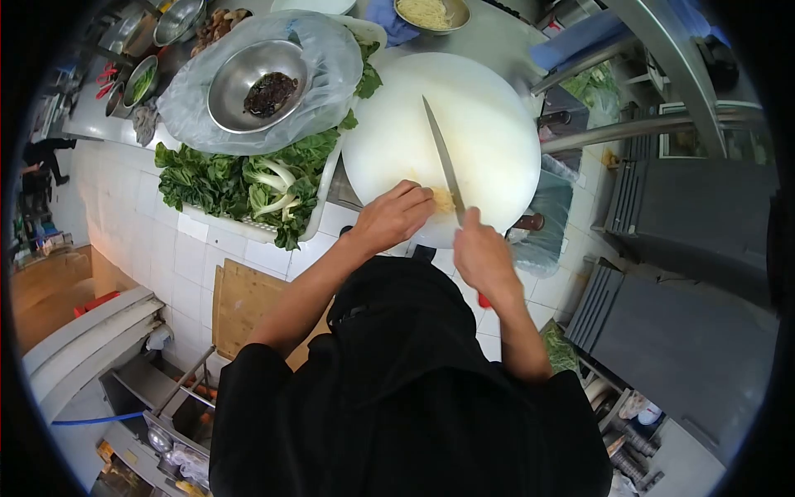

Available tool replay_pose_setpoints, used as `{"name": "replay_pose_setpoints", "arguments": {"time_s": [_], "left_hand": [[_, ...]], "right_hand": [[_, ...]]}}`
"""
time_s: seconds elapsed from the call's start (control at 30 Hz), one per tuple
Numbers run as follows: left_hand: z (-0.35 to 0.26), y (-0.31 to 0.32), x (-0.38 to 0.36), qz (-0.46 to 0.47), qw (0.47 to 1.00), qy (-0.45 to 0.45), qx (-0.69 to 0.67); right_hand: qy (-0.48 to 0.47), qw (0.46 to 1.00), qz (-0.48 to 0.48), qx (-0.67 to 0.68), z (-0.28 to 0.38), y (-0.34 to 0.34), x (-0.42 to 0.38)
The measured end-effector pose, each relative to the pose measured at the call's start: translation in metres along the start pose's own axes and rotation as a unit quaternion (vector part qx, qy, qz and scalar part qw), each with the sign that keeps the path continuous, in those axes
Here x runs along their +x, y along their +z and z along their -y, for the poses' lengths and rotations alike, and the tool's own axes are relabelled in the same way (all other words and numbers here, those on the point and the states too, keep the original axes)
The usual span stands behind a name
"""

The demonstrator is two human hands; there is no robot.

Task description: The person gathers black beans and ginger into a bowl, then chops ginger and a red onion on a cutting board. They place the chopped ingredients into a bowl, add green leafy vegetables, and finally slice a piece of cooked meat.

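On the round white cutting board [389, 108] lies a small heap of pale yellow food in thin pieces [444, 200]. My left hand [396, 217] rests at its left side, fingers bent and pressed together on the food. The knife [443, 153] is held by my right hand [483, 257], closed around its handle at the board's near edge. Its long blade points away from me across the board, with the part near the handle just right of the food. The handle is mostly hidden in my fist.
Left of the board, a white basket [319, 207] holds leafy greens [203, 178], with a plastic bag and a metal bowl [234, 83] of dark sauce above. A bowl of shredded food [432, 12] stands behind the board. Metal rails [629, 130] run at the right.
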State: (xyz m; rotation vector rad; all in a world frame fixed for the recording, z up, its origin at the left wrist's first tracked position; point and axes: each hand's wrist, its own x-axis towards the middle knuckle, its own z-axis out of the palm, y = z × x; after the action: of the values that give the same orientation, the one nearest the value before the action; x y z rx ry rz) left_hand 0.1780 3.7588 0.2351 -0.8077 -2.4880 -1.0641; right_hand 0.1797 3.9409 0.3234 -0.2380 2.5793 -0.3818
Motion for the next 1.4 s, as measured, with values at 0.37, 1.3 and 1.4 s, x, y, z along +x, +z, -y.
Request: {"name": "replay_pose_setpoints", "arguments": {"time_s": [0.37, 1.3, 1.4], "left_hand": [[-0.002, -0.003, -0.002, 0.006, 1.000, 0.009, -0.009], [0.011, -0.002, 0.004, 0.009, 0.995, 0.019, -0.093], [0.014, -0.001, 0.004, 0.003, 0.994, 0.025, -0.106]], "right_hand": [[-0.019, 1.000, -0.003, 0.013, -0.003, 0.000, 0.008], [0.016, 0.999, 0.030, -0.018, 0.016, -0.014, -0.041], [0.003, 1.000, 0.000, 0.012, 0.011, 0.006, -0.002]]}}
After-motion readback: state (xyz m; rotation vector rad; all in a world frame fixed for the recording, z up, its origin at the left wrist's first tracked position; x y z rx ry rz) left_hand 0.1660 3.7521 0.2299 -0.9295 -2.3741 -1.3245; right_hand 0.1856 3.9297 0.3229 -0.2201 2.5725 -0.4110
